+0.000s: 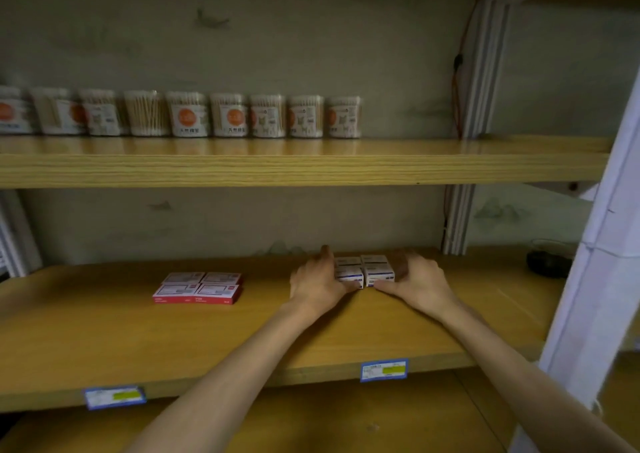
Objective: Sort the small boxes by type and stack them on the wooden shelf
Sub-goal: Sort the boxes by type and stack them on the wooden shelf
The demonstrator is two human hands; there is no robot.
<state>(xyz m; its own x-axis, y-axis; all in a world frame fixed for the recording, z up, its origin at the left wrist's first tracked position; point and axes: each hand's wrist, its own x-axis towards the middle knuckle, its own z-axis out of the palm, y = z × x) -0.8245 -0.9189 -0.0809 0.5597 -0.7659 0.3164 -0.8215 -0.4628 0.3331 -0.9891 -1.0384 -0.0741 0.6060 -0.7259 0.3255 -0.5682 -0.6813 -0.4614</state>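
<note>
Bracketing the white boxes (364,270) on the wooden shelf (242,335), left hand (317,281) and right hand (417,281), each grip clamped.

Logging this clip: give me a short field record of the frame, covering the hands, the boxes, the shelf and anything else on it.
left hand: grips the left side of the white boxes
right hand: grips their right side
white boxes: tight block, lower shelf, blue stripe
red boxes: four, flat block, left of the hands, untouched
lower shelf: wooden, two price labels on front edge
upper shelf: row of cotton swab tubs
dark object: far right, unclear
</note>
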